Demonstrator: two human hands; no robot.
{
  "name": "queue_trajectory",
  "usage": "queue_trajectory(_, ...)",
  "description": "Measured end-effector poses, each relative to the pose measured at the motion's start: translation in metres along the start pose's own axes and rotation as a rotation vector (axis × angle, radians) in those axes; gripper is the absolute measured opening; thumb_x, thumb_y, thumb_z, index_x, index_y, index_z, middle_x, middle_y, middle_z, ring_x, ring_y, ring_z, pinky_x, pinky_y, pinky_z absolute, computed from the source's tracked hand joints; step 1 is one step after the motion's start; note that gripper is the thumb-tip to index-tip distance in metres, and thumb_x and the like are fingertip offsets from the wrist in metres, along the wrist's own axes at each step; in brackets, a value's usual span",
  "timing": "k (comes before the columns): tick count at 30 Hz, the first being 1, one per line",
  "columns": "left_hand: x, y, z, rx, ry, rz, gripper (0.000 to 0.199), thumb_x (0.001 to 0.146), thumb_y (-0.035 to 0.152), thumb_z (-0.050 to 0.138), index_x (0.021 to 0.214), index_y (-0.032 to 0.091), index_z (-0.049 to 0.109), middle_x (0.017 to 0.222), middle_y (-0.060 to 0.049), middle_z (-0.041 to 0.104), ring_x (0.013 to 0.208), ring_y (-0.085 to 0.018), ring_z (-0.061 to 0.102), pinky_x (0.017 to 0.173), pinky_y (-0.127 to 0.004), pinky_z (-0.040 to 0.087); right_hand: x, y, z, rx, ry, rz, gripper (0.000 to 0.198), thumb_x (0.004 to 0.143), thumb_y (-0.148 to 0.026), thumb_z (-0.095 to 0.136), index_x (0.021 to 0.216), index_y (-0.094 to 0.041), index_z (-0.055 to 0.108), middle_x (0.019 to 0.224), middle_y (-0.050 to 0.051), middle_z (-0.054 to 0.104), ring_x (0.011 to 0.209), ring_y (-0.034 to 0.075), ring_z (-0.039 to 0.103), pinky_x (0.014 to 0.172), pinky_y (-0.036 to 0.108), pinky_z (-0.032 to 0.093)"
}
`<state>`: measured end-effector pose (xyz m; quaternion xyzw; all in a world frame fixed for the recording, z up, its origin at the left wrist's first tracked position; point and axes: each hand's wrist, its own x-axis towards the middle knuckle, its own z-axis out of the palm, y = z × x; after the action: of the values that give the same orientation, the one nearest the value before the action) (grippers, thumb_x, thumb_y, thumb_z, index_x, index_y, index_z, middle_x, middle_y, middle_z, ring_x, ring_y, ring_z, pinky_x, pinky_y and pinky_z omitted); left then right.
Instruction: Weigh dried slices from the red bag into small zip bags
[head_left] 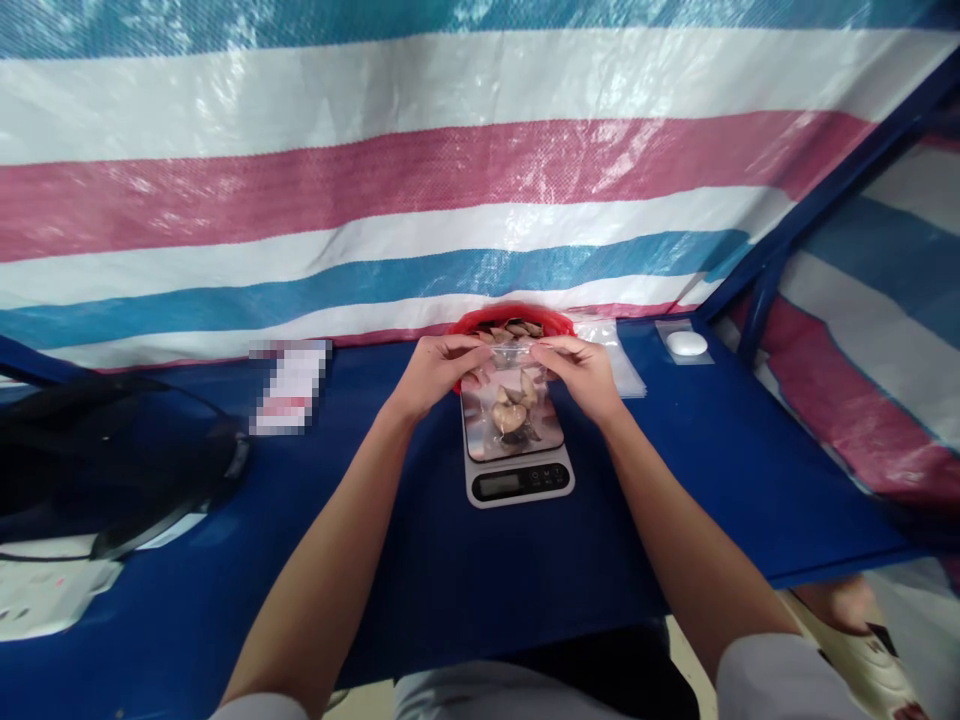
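A clear zip bag (517, 385) with several tan and brown dried slices lies over the metal plate of a small digital scale (521, 484). My left hand (444, 370) pinches the upper left corner of the bag between thumb and fingers. At the upper right corner, my right hand (579, 372) grips the bag the same way, so its top edge is stretched between both hands. Just behind them sits a red bag (559, 320) filled with similar dried pieces, partly hidden by my hands. The scale's display shows no digits I can read.
Flat clear bags (628, 365) lie right of the red bag. Farther right is a white oval object (686, 344) on a clear bag. A blurred-out paper (292, 385), a black item (112, 460) and a white power strip (52, 595) occupy the left. Striped sheeting (375, 170) hangs behind the blue table (435, 590).
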<state>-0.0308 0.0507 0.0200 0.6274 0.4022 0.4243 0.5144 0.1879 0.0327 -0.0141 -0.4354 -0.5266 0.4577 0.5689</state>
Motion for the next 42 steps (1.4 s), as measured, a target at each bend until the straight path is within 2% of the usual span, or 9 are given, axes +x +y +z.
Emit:
queue_trajectory(7, -0.011, 0.003, -0.007, -0.033, 0.142, 0.038, 0.03, 0.075, 0.044, 0.08, 0.08, 0.014, 0.076, 0.068, -0.003, 0.073, 0.056, -0.014, 0.064, 0.056, -0.026, 0.055, 0.01, -0.012, 0.015, -0.003, -0.077, -0.086, 0.035, 0.074, -0.049, 0.08, 0.09, -0.019, 0.078, 0.094, 0.004, 0.079, 0.084, 0.019, 0.075, 0.074, 0.033, 0.064)
queue_trajectory(13, -0.031, 0.006, -0.033, 0.043, 0.324, 0.09, 0.027, 0.078, 0.042, 0.077, 0.083, 0.016, 0.075, 0.068, -0.004, 0.073, 0.058, -0.015, 0.065, 0.06, -0.028, 0.056, 0.018, -0.021, 0.052, -0.098, -0.225, -0.139, 0.026, 0.083, -0.041, 0.073, 0.097, -0.019, 0.077, 0.095, 0.005, 0.079, 0.089, 0.02, 0.076, 0.078, 0.031, 0.062)
queue_trajectory(18, -0.043, 0.006, -0.066, 0.142, 0.402, 0.04, 0.024, 0.078, 0.041, 0.077, 0.081, 0.018, 0.074, 0.069, -0.005, 0.074, 0.058, -0.018, 0.066, 0.058, -0.03, 0.057, 0.024, -0.027, 0.09, -0.426, -0.228, -0.209, 0.017, 0.091, -0.03, 0.065, 0.097, -0.021, 0.078, 0.09, 0.004, 0.079, 0.085, 0.02, 0.074, 0.084, 0.032, 0.057)
queue_trajectory(24, -0.035, -0.002, -0.104, 0.311, 0.422, -0.033, 0.035, 0.076, 0.049, 0.074, 0.087, 0.016, 0.074, 0.073, -0.007, 0.075, 0.063, -0.02, 0.069, 0.06, -0.03, 0.058, 0.04, -0.033, 0.124, -0.791, -0.251, -0.253, 0.024, 0.096, -0.028, 0.057, 0.1, -0.02, 0.08, 0.096, 0.009, 0.08, 0.09, 0.025, 0.072, 0.083, 0.033, 0.052)
queue_trajectory(27, -0.033, -0.011, -0.113, 0.482, 0.49, -0.023, 0.038, 0.079, 0.048, 0.069, 0.097, 0.015, 0.073, 0.084, -0.008, 0.077, 0.069, -0.022, 0.07, 0.065, -0.032, 0.059, 0.051, -0.028, 0.136, -0.897, -0.272, -0.25, 0.027, 0.098, -0.028, 0.054, 0.1, -0.021, 0.08, 0.098, 0.009, 0.08, 0.092, 0.026, 0.072, 0.083, 0.032, 0.051)
queue_trajectory(30, -0.042, -0.022, -0.107, 0.729, 0.596, 0.119, 0.042, 0.084, 0.044, 0.064, 0.116, 0.016, 0.068, 0.111, -0.012, 0.074, 0.088, -0.025, 0.072, 0.079, -0.038, 0.06, 0.06, -0.021, 0.143, -0.96, -0.295, -0.253, 0.028, 0.098, -0.028, 0.052, 0.104, -0.023, 0.079, 0.101, 0.008, 0.08, 0.095, 0.027, 0.073, 0.084, 0.033, 0.053)
queue_trajectory(34, -0.068, -0.043, -0.089, 0.911, 0.556, 0.301, 0.037, 0.093, 0.04, 0.057, 0.123, 0.021, 0.066, 0.137, -0.013, 0.062, 0.126, -0.03, 0.061, 0.102, -0.045, 0.055, 0.061, -0.017, 0.141, -0.982, -0.28, -0.258, 0.033, 0.097, -0.029, 0.054, 0.124, -0.023, 0.073, 0.111, 0.008, 0.079, 0.102, 0.027, 0.073, 0.09, 0.035, 0.054)
queue_trajectory(39, -0.088, -0.065, -0.084, 0.958, 0.329, 0.25, 0.035, 0.096, 0.04, 0.054, 0.125, 0.025, 0.068, 0.14, -0.012, 0.063, 0.12, -0.031, 0.067, 0.101, -0.047, 0.057, 0.031, -0.017, 0.128, -1.05, -0.331, -0.494, 0.031, 0.099, -0.023, 0.051, 0.118, -0.023, 0.075, 0.13, 0.006, 0.072, 0.111, 0.025, 0.071, 0.099, 0.036, 0.053)
queue_trajectory(42, -0.086, -0.069, -0.088, 0.943, 0.274, 0.281, 0.039, 0.097, 0.039, 0.053, 0.129, 0.022, 0.067, 0.14, -0.013, 0.064, 0.121, -0.03, 0.067, 0.105, -0.048, 0.055, 0.006, -0.009, 0.125, -1.109, -0.482, -0.682, 0.033, 0.102, -0.022, 0.046, 0.117, -0.016, 0.075, 0.132, 0.01, 0.07, 0.119, 0.025, 0.067, 0.1, 0.035, 0.053)
